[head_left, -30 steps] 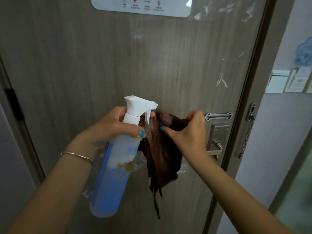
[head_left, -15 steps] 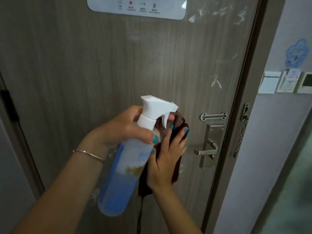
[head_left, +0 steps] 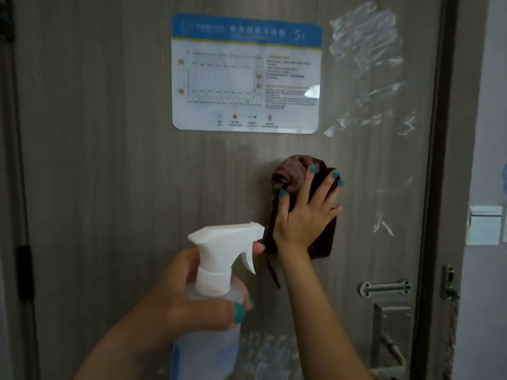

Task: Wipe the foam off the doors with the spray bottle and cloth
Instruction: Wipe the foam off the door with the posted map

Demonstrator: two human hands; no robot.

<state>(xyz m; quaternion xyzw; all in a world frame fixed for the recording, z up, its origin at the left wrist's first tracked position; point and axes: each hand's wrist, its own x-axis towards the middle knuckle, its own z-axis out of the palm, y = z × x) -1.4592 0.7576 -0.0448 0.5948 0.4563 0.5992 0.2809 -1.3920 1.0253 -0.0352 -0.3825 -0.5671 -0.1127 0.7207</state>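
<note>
A grey-brown wooden door (head_left: pixel 109 174) fills the view. White foam streaks (head_left: pixel 365 37) smear its upper right, more foam (head_left: pixel 382 226) runs down the right side, and a patch (head_left: pixel 271 349) sits low by the bottle. My right hand (head_left: pixel 304 215) presses a brown cloth (head_left: pixel 290 171) flat against the door with fingers spread, below the sign. My left hand (head_left: pixel 192 303) grips the neck of a spray bottle (head_left: pixel 222 250) with a white trigger head, held upright just left of the cloth, nozzle pointing right.
A blue-and-white laminated sign (head_left: pixel 247 72) is stuck on the door above the cloth. A metal lever handle plate (head_left: pixel 389 330) and a latch plate (head_left: pixel 385 287) sit at the lower right. The door frame (head_left: pixel 436 187) and a security chain (head_left: pixel 450 294) stand to the right.
My right hand has carried the cloth up and to the right and now presses it flat on the door. The view has tilted up, so the whole sign shows.
</note>
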